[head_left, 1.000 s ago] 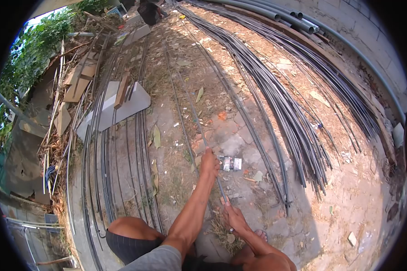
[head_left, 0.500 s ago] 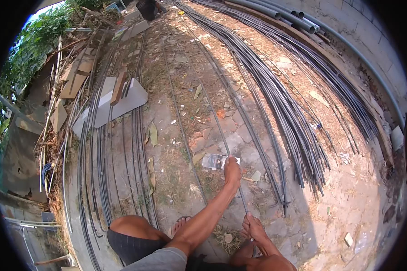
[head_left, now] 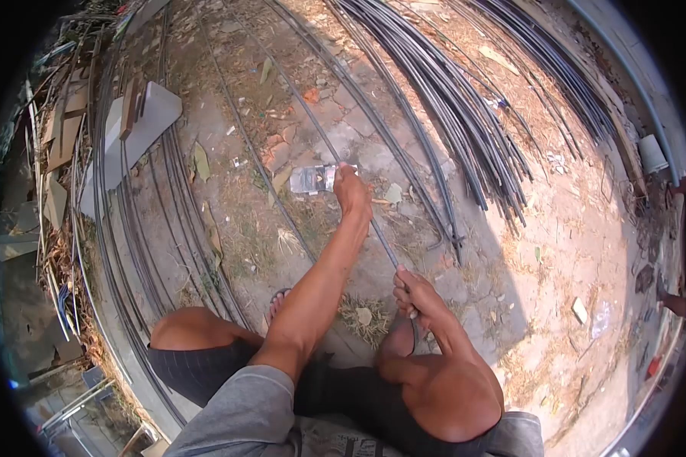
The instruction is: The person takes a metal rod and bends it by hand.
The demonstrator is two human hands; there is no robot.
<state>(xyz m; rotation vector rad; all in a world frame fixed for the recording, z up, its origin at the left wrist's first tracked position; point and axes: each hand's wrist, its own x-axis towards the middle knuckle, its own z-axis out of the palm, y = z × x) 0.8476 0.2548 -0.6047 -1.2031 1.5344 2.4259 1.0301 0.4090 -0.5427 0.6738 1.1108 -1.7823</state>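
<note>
We find one long metal rod (head_left: 383, 245) taken up in both hands, running from the littered ground ahead down toward the person's body. The left hand (head_left: 354, 192) has its grip wrapped about the rod farther out; the right hand (head_left: 421, 295) has its grip pinched on it nearer the body, and we cannot tell where the near end lies. On progress, we judge that the taking-up of this rod is done, since it is secured at two places. The two long bars (head_left: 449, 217) to its right, the thin rod (head_left: 264, 175) to its left and the bundle of rods (head_left: 442, 99) beyond the bars lie with no hand on them; how much work is left we cannot establish. As to edges, the near ends of the bars lie ahead and to the right of the right hand and would, in our judgement, be the first obstruction to a rightward sweep. A plastic packet (head_left: 307, 180) lies beside the left hand; contact is not confirmed. The left knee (head_left: 194, 329) and right knee (head_left: 457, 404) limit movement close in. We assess the widest room as rightward, over sunlit ground (head_left: 564, 266) bearing a pale chunk (head_left: 579, 310).
</note>
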